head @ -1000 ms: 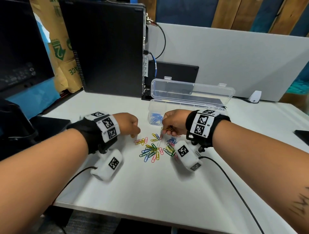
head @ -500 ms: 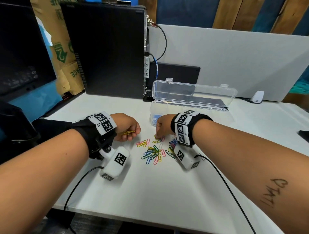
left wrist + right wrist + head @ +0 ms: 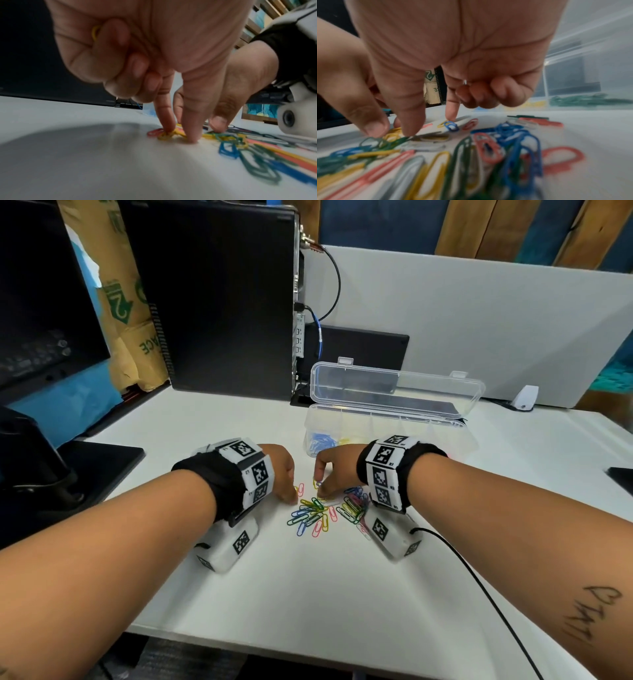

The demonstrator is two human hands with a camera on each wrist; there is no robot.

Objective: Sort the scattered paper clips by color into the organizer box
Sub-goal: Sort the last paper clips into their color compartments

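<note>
Coloured paper clips (image 3: pixel 318 513) lie in a heap on the white table. Behind it stands the clear organizer box (image 3: pixel 390 422), lid up, with blue clips (image 3: pixel 322 441) and yellow clips (image 3: pixel 349 440) in its left compartments; green clips (image 3: pixel 590 101) show in the right wrist view. My left hand (image 3: pixel 179 135) pinches a yellow clip (image 3: pixel 169 136) at the heap's left edge, and its curled fingers hold another yellow clip (image 3: pixel 94 33). My right hand (image 3: pixel 430 125) has thumb and forefinger down on the heap; a pale clip end (image 3: pixel 464 81) pokes from its curled fingers.
A black computer tower (image 3: pixel 222 302) with cables stands behind on the left, beside a monitor (image 3: pixel 44 302). A white divider (image 3: pixel 479 320) closes the back. A dark pad (image 3: pixel 99 460) lies at the left, and a dark object (image 3: pixel 621 477) at the right edge. The wrist camera cable (image 3: pixel 479 594) trails across the table.
My right hand has come down from in front of the box onto the heap. My left hand has moved right to the heap's left edge, still with a yellow clip.
</note>
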